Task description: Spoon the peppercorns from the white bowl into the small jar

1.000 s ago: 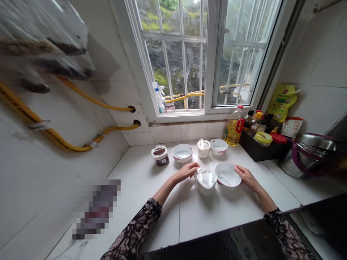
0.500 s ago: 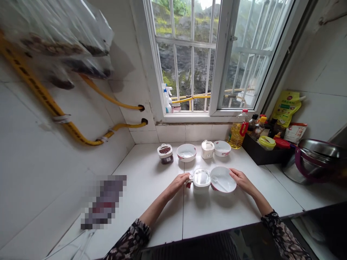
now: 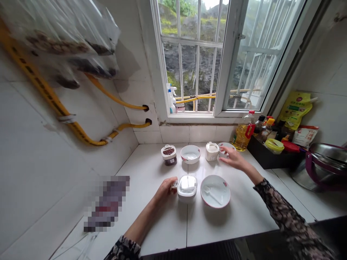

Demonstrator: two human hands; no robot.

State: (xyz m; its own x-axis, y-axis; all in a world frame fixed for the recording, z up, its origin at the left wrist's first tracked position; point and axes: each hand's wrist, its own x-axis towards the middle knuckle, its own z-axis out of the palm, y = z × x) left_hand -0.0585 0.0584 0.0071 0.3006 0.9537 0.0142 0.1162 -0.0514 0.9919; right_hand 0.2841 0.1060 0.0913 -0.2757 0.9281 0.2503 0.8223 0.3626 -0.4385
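Left hand [image 3: 165, 190] curled shut on the tab of a white lidded container [image 3: 187, 187], on the tiled counter [image 3: 162, 224]. Right hand [image 3: 235, 159] open, fingers spread over the far small floral bowl [image 3: 227, 146], contact unclear. Risk: a clumsy sweep could knock that bowl into the white lidded jar [image 3: 211, 151] just left, or bump the white bowl [image 3: 217, 205] near, shifting its plastic spoon [image 3: 213, 195]

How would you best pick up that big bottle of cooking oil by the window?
Probably by the red handle high on the cooking oil bottle: it's moulded for fingers. Come from the front, since the black caddy crowds the bottle's right side.
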